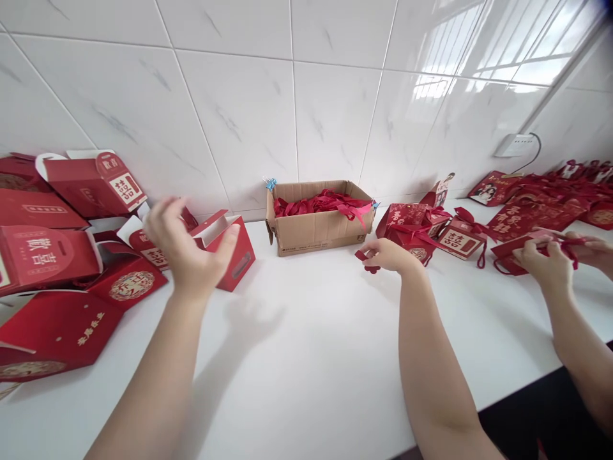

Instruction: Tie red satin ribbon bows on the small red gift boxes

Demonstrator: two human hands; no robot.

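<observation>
My left hand (pixel 184 239) is raised over the left part of the white table, thumb and fingers spread, with nothing visible in it; its fingertips are a little blurred. Behind its thumb, a red gift box (pixel 238 259) with a small oval cutout stands on the table. Beside the front right corner of a cardboard box, my right hand (pixel 389 255) pinches a short piece of dark red ribbon (pixel 368 267). That cardboard box (pixel 318 237) is full of red ribbons (pixel 320 203), and a pink-red one hangs over its rim.
Several opened red gift boxes (pixel 52 255) are piled at the left. Ribbon-tied boxes (pixel 460 236) stand right of the carton. At the far right, another person's hands (pixel 548 262) work a ribbon on a red box. A white socket strip (pixel 514 145) is on the tiled wall.
</observation>
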